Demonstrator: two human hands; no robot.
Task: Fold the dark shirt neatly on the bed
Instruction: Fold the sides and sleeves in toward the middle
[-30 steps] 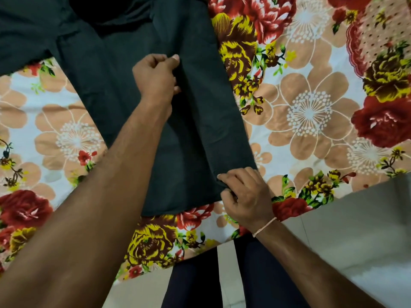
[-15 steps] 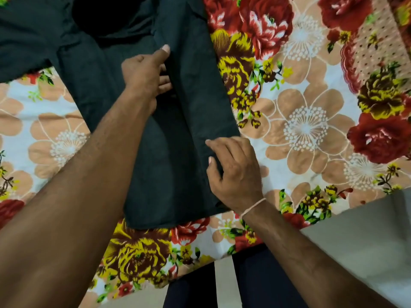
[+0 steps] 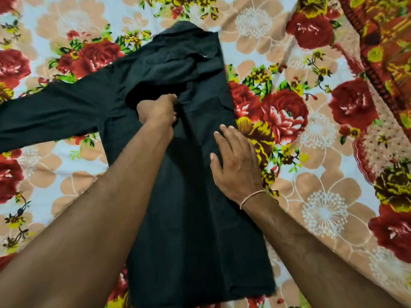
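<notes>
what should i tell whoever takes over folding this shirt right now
Left hand: fingers curled into the cloth near the middle of the shirt, below the collar; it looks like a grip on a fold edge.
Right hand: flat, fingers straight, pressing the shirt's right folded edge.
Shirt: lies lengthwise on the floral sheet, collar away from the person, hem near.
Done: right side appears folded in over the body.
Left: the left sleeve is spread out to the side. Probably fold it and that side in, then fold hem to collar.
</notes>
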